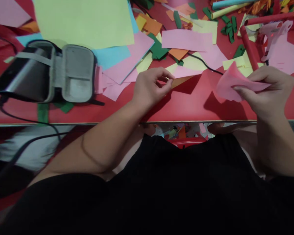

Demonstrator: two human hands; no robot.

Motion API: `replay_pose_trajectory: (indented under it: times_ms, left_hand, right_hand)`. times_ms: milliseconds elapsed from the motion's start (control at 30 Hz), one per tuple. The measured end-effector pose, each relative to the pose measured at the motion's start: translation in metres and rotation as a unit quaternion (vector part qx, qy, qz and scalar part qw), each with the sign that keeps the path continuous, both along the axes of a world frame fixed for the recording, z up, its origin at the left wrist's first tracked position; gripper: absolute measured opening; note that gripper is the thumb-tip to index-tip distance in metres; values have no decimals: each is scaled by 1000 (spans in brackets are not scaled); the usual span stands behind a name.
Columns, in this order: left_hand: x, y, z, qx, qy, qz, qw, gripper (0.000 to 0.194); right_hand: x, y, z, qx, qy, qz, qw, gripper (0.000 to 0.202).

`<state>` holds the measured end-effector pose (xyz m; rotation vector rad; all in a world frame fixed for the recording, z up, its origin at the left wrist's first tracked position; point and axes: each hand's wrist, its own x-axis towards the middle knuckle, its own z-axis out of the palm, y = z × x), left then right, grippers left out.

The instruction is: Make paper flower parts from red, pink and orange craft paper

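My left hand pinches the edge of a small orange piece of paper between thumb and fingers, just above the red table. A pink scrap lies right behind that piece. In my right hand is a folded pink paper, gripped with the thumb on the near side and the fingers mostly hidden beneath. Its left end flares open and stands up over the table. The two hands are apart, both close to the table's front edge.
A glue gun with a lit red light stands at the right, near a red paper roll. An open grey-lined case with a black device and cables sits left. Yellow-green sheets and green scraps cover the back.
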<state>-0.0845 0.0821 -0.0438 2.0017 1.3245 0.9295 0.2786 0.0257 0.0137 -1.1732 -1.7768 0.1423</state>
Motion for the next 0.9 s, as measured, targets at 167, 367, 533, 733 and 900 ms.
replay_pose_trajectory:
  times_ms: [167,367,533,733,900]
  left_hand:
    - [-3,2,-1,19,-61,28,998,8]
    - [-5,6,5,-39,-91,21,995,35]
    - [-6,3,8,-116,-145,-23,982,30]
    - [-1,-10,12,-242,-182,-105,947,31]
    - [4,-17,17,-263,-189,-124,938,33]
  right_hand:
    - [-5,-7,2,0,-67,48,997,45]
    - [-4,-3,-4,-34,32,70,996,47]
    - [-6,0,-14,-81,84,114,987,59]
    - [-13,-3,-6,57,-10,143,988,49]
    - [-20,-1,-1,134,-75,99,983,51]
